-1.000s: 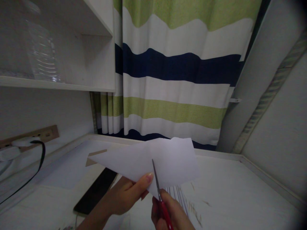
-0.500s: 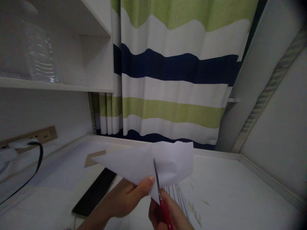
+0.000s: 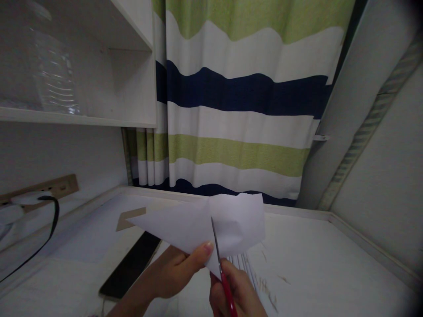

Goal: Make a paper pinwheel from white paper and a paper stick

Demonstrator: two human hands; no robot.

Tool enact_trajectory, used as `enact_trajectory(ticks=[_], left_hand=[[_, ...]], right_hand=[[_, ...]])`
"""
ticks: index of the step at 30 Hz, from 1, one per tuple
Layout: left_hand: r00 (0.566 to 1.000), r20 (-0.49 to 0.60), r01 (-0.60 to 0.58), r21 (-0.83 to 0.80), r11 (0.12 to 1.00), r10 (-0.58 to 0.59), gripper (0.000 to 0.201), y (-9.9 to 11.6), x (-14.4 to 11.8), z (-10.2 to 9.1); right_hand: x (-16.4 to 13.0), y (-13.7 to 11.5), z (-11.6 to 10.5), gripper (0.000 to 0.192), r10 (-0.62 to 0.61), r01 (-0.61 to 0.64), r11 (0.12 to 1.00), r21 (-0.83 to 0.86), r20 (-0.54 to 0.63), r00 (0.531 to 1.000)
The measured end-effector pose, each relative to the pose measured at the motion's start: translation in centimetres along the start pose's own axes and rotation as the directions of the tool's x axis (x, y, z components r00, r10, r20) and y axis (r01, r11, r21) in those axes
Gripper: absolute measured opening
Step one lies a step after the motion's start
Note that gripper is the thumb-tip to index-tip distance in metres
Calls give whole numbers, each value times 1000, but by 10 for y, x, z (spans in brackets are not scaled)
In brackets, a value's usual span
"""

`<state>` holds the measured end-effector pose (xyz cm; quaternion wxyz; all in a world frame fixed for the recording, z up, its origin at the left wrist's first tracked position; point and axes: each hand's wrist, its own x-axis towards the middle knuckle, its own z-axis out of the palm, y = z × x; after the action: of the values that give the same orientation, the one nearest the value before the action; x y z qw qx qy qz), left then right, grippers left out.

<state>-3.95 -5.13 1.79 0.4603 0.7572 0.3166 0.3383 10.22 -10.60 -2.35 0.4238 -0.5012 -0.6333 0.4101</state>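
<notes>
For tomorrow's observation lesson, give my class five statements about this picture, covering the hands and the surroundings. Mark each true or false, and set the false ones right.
1. The right hand holds red-handled scissors. True.
2. The left hand holds nothing. False: the left hand holds white paper.
3. A dark phone lies on the white desk, left of the scissors in the picture. True.
4. The curtain is plain red. False: the curtain has green, white and navy stripes.
5. A clear bottle is in the shelf at upper left. True.
</notes>
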Motion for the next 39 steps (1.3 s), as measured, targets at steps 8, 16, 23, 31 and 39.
enact_trajectory(ticks=[8, 16, 23, 31, 39], left_hand=[[1000, 27, 7, 42, 999, -8, 35, 0, 1, 0], [997, 75, -1, 74, 997, -4, 34, -2, 1, 1], [997, 77, 7, 88, 996, -13, 41, -4, 2, 1], [999, 38, 14, 60, 998, -16, 40, -10, 2, 3], [998, 54, 46, -6, 999, -45, 39, -7, 3, 3]], right_hand=[[-2, 15, -6, 34, -77, 76, 993, 90, 9, 997], [2, 17, -7, 58, -42, 11, 966, 257, 116, 992], [-1, 17, -10, 60, -70, 46, 974, 220, 101, 992], [7, 13, -11, 51, -79, 75, 996, 51, 85, 993], [8, 11, -5, 59, -63, 60, 995, 84, 40, 997]])
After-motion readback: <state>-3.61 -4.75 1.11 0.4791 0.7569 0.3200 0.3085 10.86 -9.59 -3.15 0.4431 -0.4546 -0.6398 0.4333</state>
